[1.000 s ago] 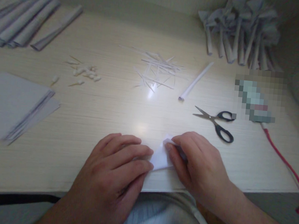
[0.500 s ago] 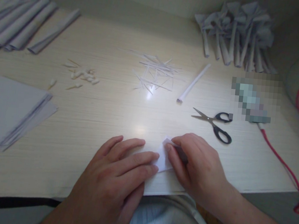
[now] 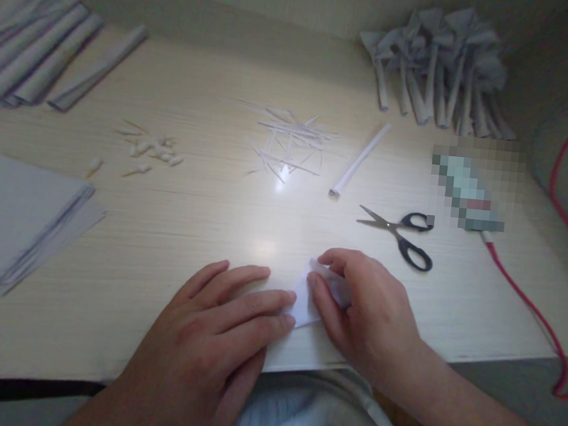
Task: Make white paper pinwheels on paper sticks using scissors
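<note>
Paper-craft desk (image 3: 162, 228) (scissors (image 3: 398, 232), scraps (image 3: 288, 143))

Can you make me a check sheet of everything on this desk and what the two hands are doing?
Surface: pale wood-grain desk, with a bright glare spot near the middle.
Job's things: white paper lying flat at the desk's front edge.
Clutter: scissors; rolled paper tube; thin paper strips; small white bits; stack of sheets; folded paper rolls; bundle of paper cones; a blurred-out item.
Hands: left hand pressing flat on the paper; right hand pinching its folded corner.
Cables: red cable running off the right side.
Surroundings: plain wall behind; nothing else seen.
</note>
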Demonstrator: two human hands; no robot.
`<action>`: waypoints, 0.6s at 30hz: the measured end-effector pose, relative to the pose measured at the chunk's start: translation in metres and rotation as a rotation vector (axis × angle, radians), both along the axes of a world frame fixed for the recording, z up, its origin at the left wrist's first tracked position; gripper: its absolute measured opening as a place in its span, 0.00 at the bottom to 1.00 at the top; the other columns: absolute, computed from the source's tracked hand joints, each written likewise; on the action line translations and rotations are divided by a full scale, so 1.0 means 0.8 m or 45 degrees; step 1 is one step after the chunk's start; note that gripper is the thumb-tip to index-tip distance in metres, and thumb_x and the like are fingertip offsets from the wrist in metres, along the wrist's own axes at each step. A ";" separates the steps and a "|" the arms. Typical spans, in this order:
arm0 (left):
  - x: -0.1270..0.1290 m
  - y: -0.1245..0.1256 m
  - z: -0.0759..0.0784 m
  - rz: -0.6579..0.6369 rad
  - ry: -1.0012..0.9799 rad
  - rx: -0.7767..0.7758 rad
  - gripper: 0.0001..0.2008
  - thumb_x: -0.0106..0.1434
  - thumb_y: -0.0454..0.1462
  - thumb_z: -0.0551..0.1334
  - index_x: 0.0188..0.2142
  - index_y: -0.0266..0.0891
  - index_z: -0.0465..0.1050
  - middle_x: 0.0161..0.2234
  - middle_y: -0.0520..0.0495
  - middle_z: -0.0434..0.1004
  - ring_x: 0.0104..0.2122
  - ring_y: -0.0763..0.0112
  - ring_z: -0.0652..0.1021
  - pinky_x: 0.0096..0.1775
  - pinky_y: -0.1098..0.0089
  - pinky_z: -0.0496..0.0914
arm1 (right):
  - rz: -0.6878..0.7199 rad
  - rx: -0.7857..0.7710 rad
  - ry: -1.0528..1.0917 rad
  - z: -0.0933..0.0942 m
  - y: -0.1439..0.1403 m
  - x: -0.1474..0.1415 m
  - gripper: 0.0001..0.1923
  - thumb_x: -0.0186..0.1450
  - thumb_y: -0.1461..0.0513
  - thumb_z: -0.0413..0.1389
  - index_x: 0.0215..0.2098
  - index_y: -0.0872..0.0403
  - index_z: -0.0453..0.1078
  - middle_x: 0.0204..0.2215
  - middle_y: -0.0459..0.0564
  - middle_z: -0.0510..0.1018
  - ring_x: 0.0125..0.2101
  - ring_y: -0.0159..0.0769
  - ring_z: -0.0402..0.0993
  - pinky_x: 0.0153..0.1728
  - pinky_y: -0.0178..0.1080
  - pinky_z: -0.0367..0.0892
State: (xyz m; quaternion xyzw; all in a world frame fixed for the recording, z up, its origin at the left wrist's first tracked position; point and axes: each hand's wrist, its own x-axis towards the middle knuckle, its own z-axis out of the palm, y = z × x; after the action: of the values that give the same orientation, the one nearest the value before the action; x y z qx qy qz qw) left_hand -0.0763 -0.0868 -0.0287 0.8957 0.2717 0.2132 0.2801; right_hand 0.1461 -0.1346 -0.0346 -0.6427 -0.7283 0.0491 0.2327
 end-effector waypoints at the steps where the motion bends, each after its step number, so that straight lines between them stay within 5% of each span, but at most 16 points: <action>1: 0.002 0.001 0.001 0.005 -0.009 0.006 0.16 0.64 0.30 0.65 0.49 0.50 0.79 0.53 0.60 0.82 0.56 0.58 0.74 0.57 0.52 0.63 | -0.011 0.014 0.004 -0.001 -0.001 0.000 0.06 0.69 0.63 0.57 0.44 0.55 0.67 0.34 0.52 0.78 0.33 0.42 0.73 0.36 0.43 0.67; 6: 0.019 0.003 0.002 0.048 -0.031 0.032 0.13 0.66 0.31 0.64 0.47 0.49 0.79 0.45 0.58 0.85 0.47 0.61 0.76 0.57 0.51 0.61 | -0.051 0.017 0.036 -0.003 -0.005 0.000 0.09 0.70 0.62 0.56 0.47 0.56 0.66 0.35 0.52 0.76 0.33 0.41 0.72 0.36 0.43 0.68; 12: 0.022 0.003 -0.003 -0.032 0.050 0.038 0.11 0.69 0.31 0.60 0.48 0.44 0.76 0.56 0.52 0.79 0.60 0.55 0.71 0.63 0.48 0.55 | -0.016 -0.027 0.068 0.002 -0.003 0.001 0.02 0.71 0.65 0.54 0.39 0.54 0.67 0.32 0.50 0.75 0.32 0.39 0.71 0.35 0.41 0.66; 18: 0.018 0.003 -0.004 -0.045 0.062 0.054 0.10 0.70 0.32 0.60 0.48 0.45 0.76 0.57 0.53 0.79 0.60 0.55 0.71 0.63 0.47 0.55 | 0.034 -0.059 0.055 0.004 -0.001 0.002 0.04 0.72 0.66 0.52 0.40 0.54 0.69 0.34 0.50 0.76 0.33 0.38 0.71 0.36 0.41 0.64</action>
State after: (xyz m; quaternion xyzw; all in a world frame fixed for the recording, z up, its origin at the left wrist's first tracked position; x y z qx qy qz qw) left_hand -0.0618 -0.0846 -0.0320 0.9110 0.2581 0.1921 0.2581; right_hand 0.1481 -0.1352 -0.0313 -0.6368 -0.7303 0.0832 0.2327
